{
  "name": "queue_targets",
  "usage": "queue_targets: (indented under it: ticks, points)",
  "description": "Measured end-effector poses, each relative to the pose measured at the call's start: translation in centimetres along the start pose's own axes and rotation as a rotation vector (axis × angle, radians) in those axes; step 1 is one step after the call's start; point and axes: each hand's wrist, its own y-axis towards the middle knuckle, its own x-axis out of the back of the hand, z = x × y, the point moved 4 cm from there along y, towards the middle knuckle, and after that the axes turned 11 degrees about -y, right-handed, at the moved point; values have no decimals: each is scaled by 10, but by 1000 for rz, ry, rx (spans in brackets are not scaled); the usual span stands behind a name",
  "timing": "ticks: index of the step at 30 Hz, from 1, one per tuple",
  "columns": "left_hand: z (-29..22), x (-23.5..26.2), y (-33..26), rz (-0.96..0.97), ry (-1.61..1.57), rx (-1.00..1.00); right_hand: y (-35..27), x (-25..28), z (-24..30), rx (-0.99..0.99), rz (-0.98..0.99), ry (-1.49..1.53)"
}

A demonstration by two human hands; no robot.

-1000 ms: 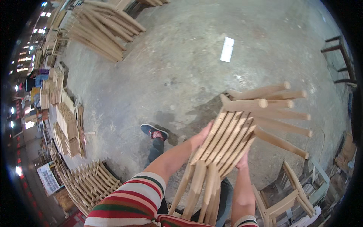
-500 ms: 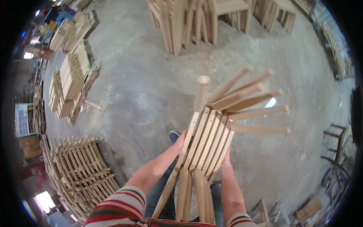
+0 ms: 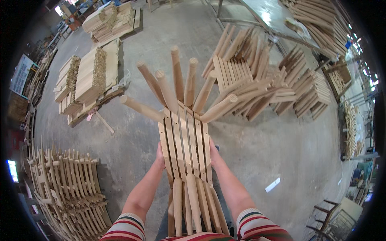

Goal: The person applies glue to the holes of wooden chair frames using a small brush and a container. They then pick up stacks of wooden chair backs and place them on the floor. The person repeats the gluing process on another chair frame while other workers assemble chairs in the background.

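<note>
My left hand (image 3: pixel 160 156) and my right hand (image 3: pixel 214 152) press in from both sides on a bundle of wooden leg frames (image 3: pixel 185 140). The frames stand side by side, each with a flat crossrail drilled with small holes. From the rails' far ends, rounded legs fan outward. Nearer legs run back toward my striped top. Both hands are closed round the outer rails, and their fingers are partly hidden behind the wood.
More leg frames (image 3: pixel 237 72) stand in rows ahead to the right, close to the bundle's far legs. Cut wood blocks (image 3: pixel 89 78) lie on pallets at the far left. Curved wooden parts (image 3: pixel 68 184) are piled at the near left. A dark chair frame (image 3: pixel 325 215) is at the near right.
The bundle, earlier leaning rightward with its legs blurred, now points straight ahead with its legs fanned both ways. The standing frames ahead now appear lower and farther right. Both hands keep their hold.
</note>
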Motion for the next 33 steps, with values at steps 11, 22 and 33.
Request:
queue_targets:
  ticks: [11, 22, 33]
  points:
    - [-64, -108, 247, -67, 61, 29, 238, 24, 170, -38, -111, -195]
    - [-30, -152, 345, -108, 656, 569, 158, -74, 388, 96, 277, -590]
    - [-58, -192, 248, -81, 847, 768, -64, -66, 445, 608, -771, -542]
